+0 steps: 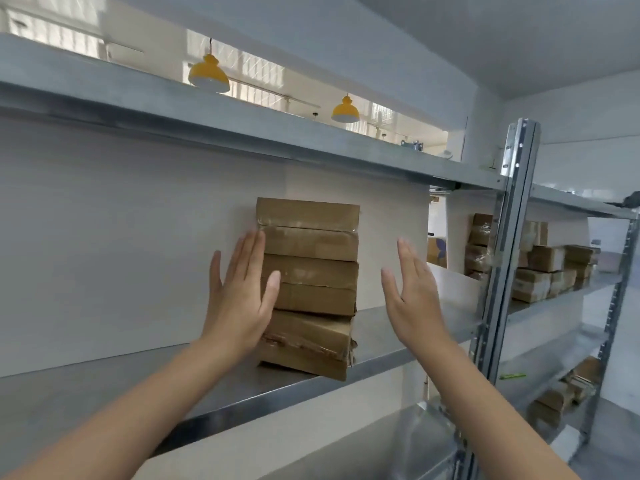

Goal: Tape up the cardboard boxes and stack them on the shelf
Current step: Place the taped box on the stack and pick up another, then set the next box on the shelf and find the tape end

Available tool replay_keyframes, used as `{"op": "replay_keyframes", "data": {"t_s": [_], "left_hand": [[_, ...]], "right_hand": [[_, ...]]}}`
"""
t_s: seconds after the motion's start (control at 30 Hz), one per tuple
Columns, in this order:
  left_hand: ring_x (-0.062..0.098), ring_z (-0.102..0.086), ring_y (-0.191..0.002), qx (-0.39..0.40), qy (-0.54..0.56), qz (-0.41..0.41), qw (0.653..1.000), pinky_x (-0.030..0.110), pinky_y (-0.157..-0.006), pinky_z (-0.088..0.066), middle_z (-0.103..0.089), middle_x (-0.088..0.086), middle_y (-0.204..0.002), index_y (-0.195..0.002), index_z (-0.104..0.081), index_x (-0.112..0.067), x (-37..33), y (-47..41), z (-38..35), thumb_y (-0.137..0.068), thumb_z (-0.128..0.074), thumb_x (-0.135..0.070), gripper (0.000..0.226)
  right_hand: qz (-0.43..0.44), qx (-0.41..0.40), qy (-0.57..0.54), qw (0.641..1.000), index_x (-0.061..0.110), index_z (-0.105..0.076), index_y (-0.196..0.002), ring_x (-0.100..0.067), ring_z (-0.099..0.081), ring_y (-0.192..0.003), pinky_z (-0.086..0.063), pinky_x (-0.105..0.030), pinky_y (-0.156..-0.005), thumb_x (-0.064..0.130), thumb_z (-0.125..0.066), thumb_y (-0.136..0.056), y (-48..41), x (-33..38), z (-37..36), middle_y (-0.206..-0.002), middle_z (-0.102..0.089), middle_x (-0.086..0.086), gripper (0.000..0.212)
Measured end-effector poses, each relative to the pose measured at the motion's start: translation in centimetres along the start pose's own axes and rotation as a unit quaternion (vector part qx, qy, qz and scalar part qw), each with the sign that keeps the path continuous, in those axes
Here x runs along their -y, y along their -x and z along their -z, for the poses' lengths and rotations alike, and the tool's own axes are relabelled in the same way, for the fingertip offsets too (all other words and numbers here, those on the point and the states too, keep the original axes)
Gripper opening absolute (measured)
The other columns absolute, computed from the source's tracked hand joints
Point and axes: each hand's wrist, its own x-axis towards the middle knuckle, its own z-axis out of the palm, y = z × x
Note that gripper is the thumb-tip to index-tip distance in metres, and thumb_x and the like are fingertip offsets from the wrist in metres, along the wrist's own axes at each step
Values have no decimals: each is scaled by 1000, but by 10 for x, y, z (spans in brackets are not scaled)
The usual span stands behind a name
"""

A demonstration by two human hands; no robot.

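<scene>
Item: stack of cardboard boxes [310, 271], apparently three taped cartons, standing on the middle shelf [408, 323] near the back panel. Its long axis is running vertically, and the lowest carton is sitting skewed toward the shelf's front edge. Flanking it: the left hand [239, 296], the nearer one, is lying flat-fingered and empty at the stack's left side, contact uncertain, while the right hand [414, 299], equally flat and empty, is hovering apart on the right, leaving the stack between the palms.
</scene>
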Motion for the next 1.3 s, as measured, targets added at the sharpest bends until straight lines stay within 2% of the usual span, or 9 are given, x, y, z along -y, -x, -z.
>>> {"op": "replay_keyframes", "data": {"t_s": [0.27,0.4,0.53,0.7,0.83,0.97,1.1,1.2,1.3], "left_hand": [[15,-12,-152,-73,126,178,973,32,-123,-8,-15,1,-166,-160,-13,-16,-26,-78,-8,-104,-24,-50,66],[9,-40,-123,-91,316,316,890,26,-99,-27,-44,-4,-144,-150,-36,-17,-45,-105,-4,-106,-23,-51,57],[23,-46,-127,-111,395,418,811,32,-93,-30,-49,-2,-142,-144,-46,-22,-46,-114,0,-104,-28,-56,56],[14,-47,-111,-164,383,353,838,32,-92,-32,-54,-9,-124,-131,-54,-19,-56,-92,21,-105,-35,-50,45],[1,-50,-97,-233,361,312,847,23,-84,-35,-53,-16,-106,-123,-50,-24,-63,-58,50,-104,-40,-46,31],[1,-51,-95,-286,361,290,839,20,-74,-39,-54,-10,-106,-121,-50,-22,-56,-22,100,-103,-41,-47,32],[8,-54,-100,-314,347,296,833,27,-80,-43,-56,-5,-108,-110,-50,-26,-31,29,157,-101,-43,-51,28],[9,-54,-100,-354,305,327,822,25,-77,-41,-56,-4,-107,-115,-49,-20,-4,76,209,-100,-44,-52,36],[12,-50,-92,-383,264,353,812,27,-72,-38,-51,-4,-97,-112,-47,-16,27,128,268,-100,-45,-52,39]], "right_hand": [[-30,68,-237,969,17,-31,-155,-11,-26,-148,-19,-27,-118,36,-34,-107,-94,-22,-28,-161,-31,3,51],[-96,140,-356,919,22,-36,-153,-14,-37,-142,-29,-30,-115,50,-30,-105,-107,-8,-38,-155,-41,4,56],[-123,180,-429,877,22,-50,-141,-10,-48,-115,-33,-28,-95,49,-29,-106,-107,3,-36,-125,-54,9,49],[-82,173,-449,873,28,-45,-143,-14,-50,-127,-41,-37,-105,57,-25,-103,-97,15,-34,-132,-56,7,53],[-21,171,-476,862,36,-31,-152,-14,-38,-141,-32,-48,-118,70,-19,-96,-77,48,-24,-150,-44,8,67],[30,198,-528,825,42,-13,-157,-6,-28,-144,-28,-34,-118,69,-21,-85,-45,99,-13,-159,-28,12,77],[72,238,-560,790,45,-9,-155,19,-36,-123,-28,-1,-93,65,-18,-85,-6,156,-22,-149,-30,26,74],[111,293,-568,761,49,-1,-155,0,-18,-146,-20,-20,-112,78,-18,-84,31,217,-40,-161,-11,26,78],[113,316,-563,755,40,-9,-157,-8,-17,-150,-17,-40,-124,96,-28,-68,72,285,-66,-162,-11,21,107]]}}
